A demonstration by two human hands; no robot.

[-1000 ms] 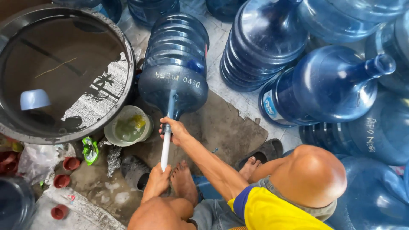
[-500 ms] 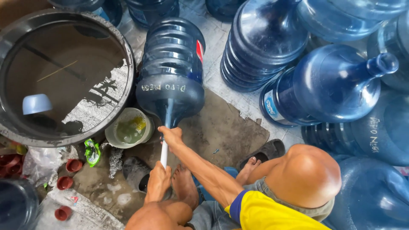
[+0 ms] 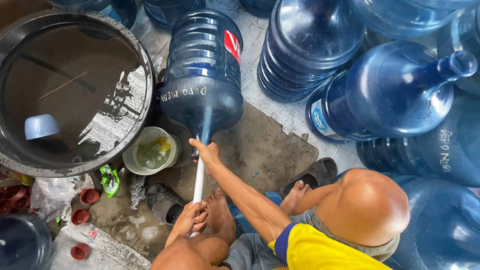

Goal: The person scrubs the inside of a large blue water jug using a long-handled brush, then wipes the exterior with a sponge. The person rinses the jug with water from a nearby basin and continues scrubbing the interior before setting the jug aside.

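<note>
Head view: a blue water jug (image 3: 202, 75) lies on its side on the wet floor (image 3: 265, 150), neck towards the seated person, beside a black tub (image 3: 142, 55) and a small pail (image 3: 131, 159). A white rod (image 3: 198, 187) runs into the neck. The right hand (image 3: 206, 152) has its grip closed round the rod at the mouth; the left hand (image 3: 192, 220) clasps the lower end. Working it well seems to need the rod kept in line with the neck and the jug kept from rolling.
</note>
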